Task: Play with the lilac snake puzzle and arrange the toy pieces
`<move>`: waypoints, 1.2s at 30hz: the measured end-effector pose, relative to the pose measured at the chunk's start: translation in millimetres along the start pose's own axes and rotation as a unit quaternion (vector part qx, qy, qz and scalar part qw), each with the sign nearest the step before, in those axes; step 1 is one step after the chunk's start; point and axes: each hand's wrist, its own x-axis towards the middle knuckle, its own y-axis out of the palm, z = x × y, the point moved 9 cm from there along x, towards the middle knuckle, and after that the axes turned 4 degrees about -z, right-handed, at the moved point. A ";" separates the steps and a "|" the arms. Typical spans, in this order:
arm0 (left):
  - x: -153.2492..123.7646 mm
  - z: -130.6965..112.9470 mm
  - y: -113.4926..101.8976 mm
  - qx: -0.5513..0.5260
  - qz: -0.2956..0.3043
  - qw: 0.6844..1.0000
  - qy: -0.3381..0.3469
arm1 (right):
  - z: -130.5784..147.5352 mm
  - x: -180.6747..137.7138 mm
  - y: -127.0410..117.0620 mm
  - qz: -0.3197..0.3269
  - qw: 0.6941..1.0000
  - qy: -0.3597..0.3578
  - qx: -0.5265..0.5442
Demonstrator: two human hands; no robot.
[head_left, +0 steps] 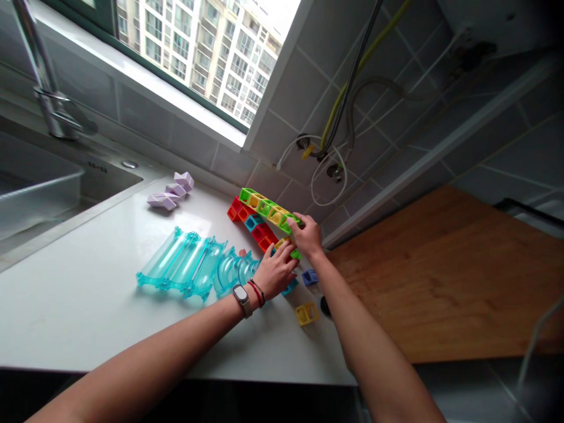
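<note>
On a white countertop (88, 305) lies a row of coloured hollow cube blocks: a raised strip of green and yellow cubes (264, 207) over a lower strip of red and blue cubes (251, 222). My right hand (306, 235) grips the near end of the green and yellow strip, fingers closed on it. My left hand (277, 273), with a watch and red cords at the wrist, presses on small blocks just below that end, fingers curled on them. Loose blue (309, 277) and yellow (307, 313) cubes lie beside my right forearm.
Clear turquoise half-pipe track pieces (189, 264) lie left of my hands. Pale purple pieces (171, 191) sit near a sink (39, 188) with a tap (44, 82). A wooden board (449, 276) lies to the right. Hoses and cables (335, 135) hang on the tiled wall.
</note>
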 end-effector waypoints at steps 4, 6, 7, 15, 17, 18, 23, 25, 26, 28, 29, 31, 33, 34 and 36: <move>-0.2 0.0 -1.1 -0.009 -0.006 1.000 -0.003 | -9.8 10.9 -30.7 -0.063 0.996 0.034 0.049; -0.5 0.1 -1.9 -0.015 -0.011 1.000 -0.004 | -16.3 14.9 -48.6 -0.080 0.993 0.055 0.072; -0.7 0.1 -2.3 -0.018 -0.014 1.000 -0.005 | -18.9 16.1 -58.9 -0.089 0.991 0.063 0.082; 1.6 -3.7 -14.9 -0.071 -0.068 0.995 0.008 | -19.5 5.1 -173.2 -0.163 0.981 0.065 0.079; 3.2 -7.0 -26.8 -0.094 -0.102 0.990 0.018 | -8.6 -4.1 -202.6 -0.167 0.985 0.037 0.025; 3.9 -10.0 -34.1 -0.107 -0.119 0.987 0.026 | -1.1 -10.4 -214.7 -0.163 0.986 0.022 -0.009; 4.6 -45.1 -67.6 -0.228 -0.155 0.958 0.077 | 48.8 -61.2 -239.7 -0.096 0.987 -0.025 -0.128; 3.2 -65.7 -69.6 -0.291 -0.128 0.944 0.083 | 69.0 -87.3 -234.3 -0.063 0.987 -0.031 -0.145; 2.0 -75.4 -67.1 -0.319 -0.106 0.939 0.078 | 77.1 -100.1 -229.0 -0.045 0.988 -0.029 -0.142; -2.1 -89.5 -56.6 -0.364 -0.057 0.929 0.042 | 86.1 -122.9 -216.1 -0.004 0.994 -0.006 -0.113; -5.1 -93.3 -49.8 -0.382 -0.032 0.924 0.016 | 88.0 -132.2 -211.0 0.009 0.995 0.009 -0.098; -12.5 -96.1 -37.3 -0.409 0.009 0.912 -0.032 | 87.2 -144.8 -204.1 0.025 0.996 0.033 -0.074; -19.0 -94.4 -30.4 -0.436 0.035 0.898 -0.056 | 78.8 -149.8 -201.6 0.029 0.997 0.061 -0.049; -21.3 -91.2 -29.3 -0.447 0.040 0.891 -0.065 | 70.9 -150.3 -200.8 0.029 0.996 0.083 -0.024; -23.5 -79.2 -30.0 -0.462 0.032 0.882 -0.089 | 49.4 -150.3 -197.3 0.024 0.988 0.147 0.052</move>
